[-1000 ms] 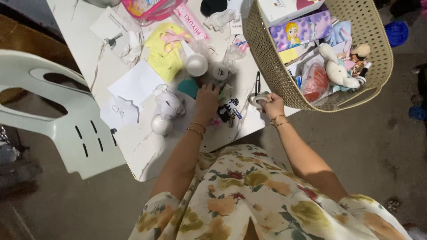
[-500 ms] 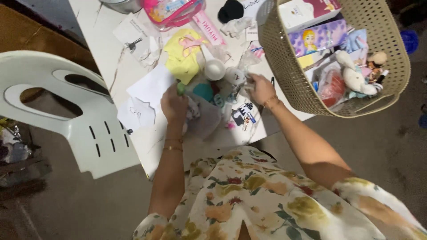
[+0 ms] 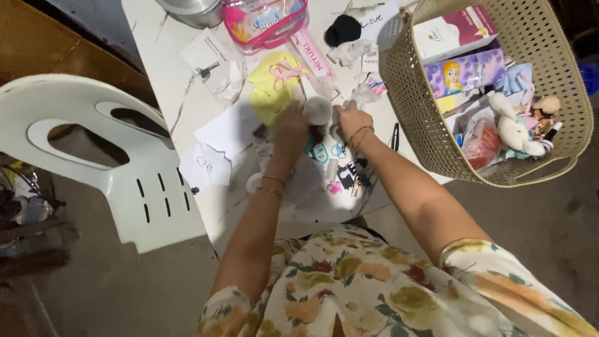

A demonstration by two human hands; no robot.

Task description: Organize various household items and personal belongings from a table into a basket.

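My left hand (image 3: 291,129) and my right hand (image 3: 349,118) reach close together over the middle of a white marble-look table (image 3: 161,50). A white foam ball (image 3: 318,108) sits between them, touching or nearly touching both. The left hand is blurred, and its fingers lie at the edge of a yellow paper (image 3: 269,90) with a pink ribbon (image 3: 286,70) on it. The right hand's fingers are curled near crumpled clear plastic (image 3: 365,93). What either hand grips is hidden. Under my wrists lies a printed sheet with small cartoon figures (image 3: 346,171).
A woven beige basket (image 3: 405,118) at the right holds boxes, a white stuffed rabbit (image 3: 515,128) and a red bag. A white plastic chair (image 3: 93,168) stands left of the table. A pink clear pouch (image 3: 265,22), a black item (image 3: 343,29) and loose white papers (image 3: 228,128) litter the table.
Both hands have moved away from the table's near edge toward its middle and now meet at the foam ball. The tape roll held by the right hand a second ago is out of sight.
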